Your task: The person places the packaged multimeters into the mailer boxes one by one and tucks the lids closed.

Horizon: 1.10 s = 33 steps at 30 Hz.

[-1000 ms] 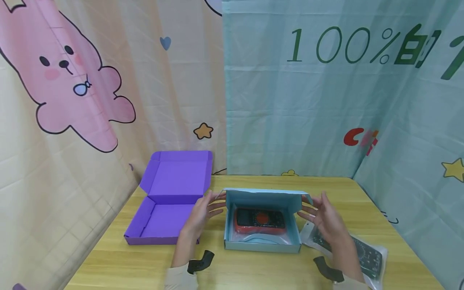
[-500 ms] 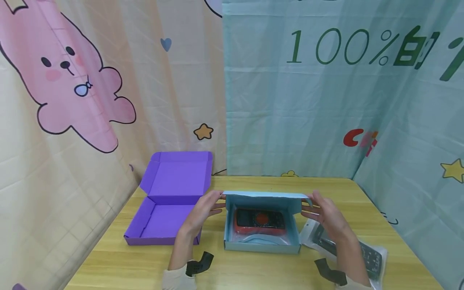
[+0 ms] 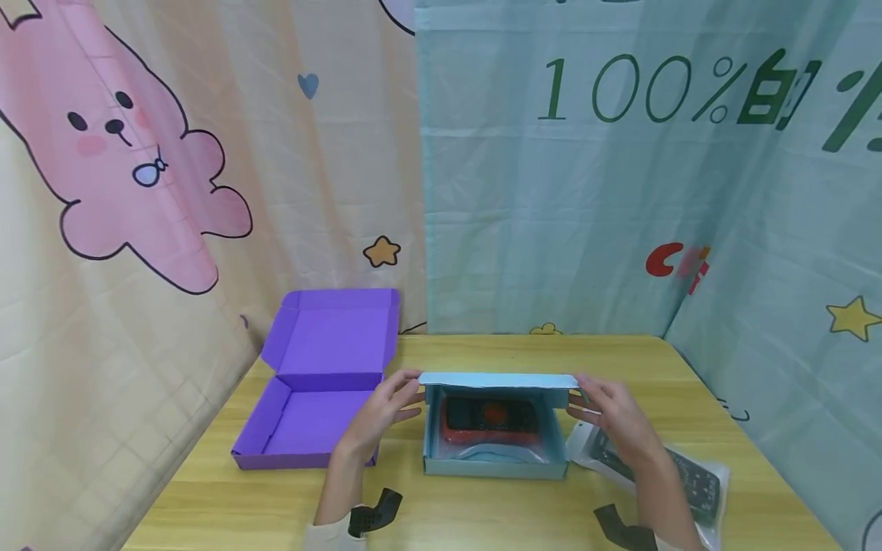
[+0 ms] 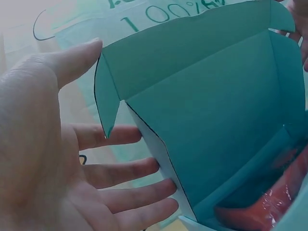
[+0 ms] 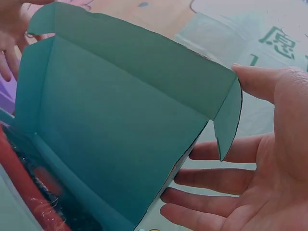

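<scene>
A light blue cardboard box (image 3: 494, 468) stands on the table with its lid (image 3: 499, 380) tilted partway over it. Inside lies a red and black multimeter (image 3: 491, 428) in clear plastic, partly shaded by the lid. My left hand (image 3: 381, 415) is at the lid's left end; in the left wrist view its thumb touches the corner of the lid flap (image 4: 192, 53), while straight fingers rest along the outer side. At the opposite end, my right hand (image 3: 619, 419) does likewise: thumb on the flap's corner (image 5: 231, 79), extended fingers against the lid's edge.
To the left, a purple box (image 3: 324, 428) stands with its lid raised. A bagged black device with white markings (image 3: 697, 490) lies on the wooden table (image 3: 510, 516) at right, partly behind my right forearm. Printed curtains (image 3: 537, 199) hang behind the table.
The blue box's lid has tipped forward and lower over the multimeter, with both hands following it. My thumbs have come onto the lid's front corners. The view has shifted slightly.
</scene>
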{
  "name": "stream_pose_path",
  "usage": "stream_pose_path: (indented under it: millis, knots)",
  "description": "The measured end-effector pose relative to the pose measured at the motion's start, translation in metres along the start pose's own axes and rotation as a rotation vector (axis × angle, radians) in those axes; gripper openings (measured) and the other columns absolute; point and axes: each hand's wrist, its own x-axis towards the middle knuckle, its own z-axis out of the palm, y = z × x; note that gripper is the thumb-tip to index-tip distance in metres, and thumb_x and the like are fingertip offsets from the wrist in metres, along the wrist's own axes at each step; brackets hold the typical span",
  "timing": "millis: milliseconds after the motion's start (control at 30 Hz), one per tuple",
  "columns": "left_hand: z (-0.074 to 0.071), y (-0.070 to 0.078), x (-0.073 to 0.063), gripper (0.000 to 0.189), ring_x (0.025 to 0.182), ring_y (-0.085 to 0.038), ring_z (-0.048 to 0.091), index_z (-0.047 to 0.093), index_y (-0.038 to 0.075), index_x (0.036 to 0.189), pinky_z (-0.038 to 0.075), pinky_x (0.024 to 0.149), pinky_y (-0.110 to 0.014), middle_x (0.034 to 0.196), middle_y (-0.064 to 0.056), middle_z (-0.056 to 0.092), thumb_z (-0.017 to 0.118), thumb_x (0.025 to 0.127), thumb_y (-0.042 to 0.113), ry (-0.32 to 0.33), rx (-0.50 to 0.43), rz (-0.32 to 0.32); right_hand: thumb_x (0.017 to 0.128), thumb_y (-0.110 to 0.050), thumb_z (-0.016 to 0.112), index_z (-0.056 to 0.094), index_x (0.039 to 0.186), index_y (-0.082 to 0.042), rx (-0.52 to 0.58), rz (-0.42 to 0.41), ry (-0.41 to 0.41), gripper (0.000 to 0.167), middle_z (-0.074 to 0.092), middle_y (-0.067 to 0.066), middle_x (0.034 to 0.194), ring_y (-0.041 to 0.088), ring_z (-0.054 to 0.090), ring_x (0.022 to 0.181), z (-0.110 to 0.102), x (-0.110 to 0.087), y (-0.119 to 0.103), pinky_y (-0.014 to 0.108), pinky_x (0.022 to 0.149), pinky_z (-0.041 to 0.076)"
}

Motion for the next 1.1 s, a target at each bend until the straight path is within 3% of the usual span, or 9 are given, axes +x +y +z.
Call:
stream_pose_path:
  millis: [200,433,633,700,867,1100]
  knots:
    - [0.008,-0.009,-0.013,0.044,0.135,-0.05,0.045,0.052,0.002,0.143,0.044,0.11,-0.053,0.144,-0.018,0.05,0.056,0.109,0.028,0.026,0.008,0.034,0.113,-0.03,0.044,0.052,0.142,0.014,-0.02,-0.008,0.02,0.054,0.061,0.022,0.136,0.033,0.064,0.12,0.003,-0.007,0.008,0.033,0.096,0.055]
    - [0.014,-0.015,-0.023,0.044,0.137,-0.047,0.045,0.049,0.004,0.15,0.042,0.111,-0.054,0.157,-0.017,0.04,0.055,0.109,0.021,0.055,0.04,0.053,0.114,-0.026,0.042,0.052,0.14,0.017,-0.006,-0.051,-0.001,0.051,0.06,0.021,0.137,0.019,0.065,0.118,0.007,-0.01,0.013,0.03,0.097,0.053]
    - [0.021,-0.017,-0.027,0.045,0.135,-0.047,0.048,0.05,0.003,0.149,0.041,0.11,-0.058,0.155,-0.018,0.044,0.055,0.109,0.024,0.085,0.108,0.09,0.115,-0.023,0.038,0.053,0.136,0.02,0.007,-0.07,-0.012,0.051,0.052,0.031,0.144,0.011,0.062,0.121,0.007,-0.017,0.018,0.027,0.099,0.052]
    - [0.023,-0.018,-0.029,0.045,0.138,-0.044,0.045,0.05,0.003,0.149,0.036,0.114,-0.06,0.154,-0.017,0.046,0.055,0.109,0.024,0.095,0.132,0.094,0.115,-0.023,0.038,0.054,0.136,0.019,0.0,-0.065,-0.016,0.05,0.048,0.035,0.146,0.007,0.061,0.121,0.007,-0.019,0.021,0.026,0.099,0.051]
    - [0.023,-0.023,-0.036,0.048,0.147,-0.039,0.033,0.051,0.001,0.149,0.02,0.121,-0.062,0.155,-0.016,0.046,0.057,0.107,0.025,0.102,0.156,0.072,0.114,-0.019,0.04,0.05,0.142,0.016,-0.025,-0.052,-0.043,0.047,0.045,0.035,0.149,0.0,0.057,0.124,0.007,-0.025,0.026,0.024,0.101,0.048]
    - [0.023,-0.029,-0.042,0.052,0.148,-0.039,0.031,0.046,0.001,0.152,0.02,0.121,-0.061,0.158,-0.018,0.042,0.058,0.107,0.023,0.065,0.123,0.053,0.113,-0.016,0.041,0.046,0.148,0.012,-0.06,-0.049,-0.04,0.045,0.05,0.031,0.147,0.001,0.058,0.123,0.007,-0.032,0.034,0.02,0.099,0.047]
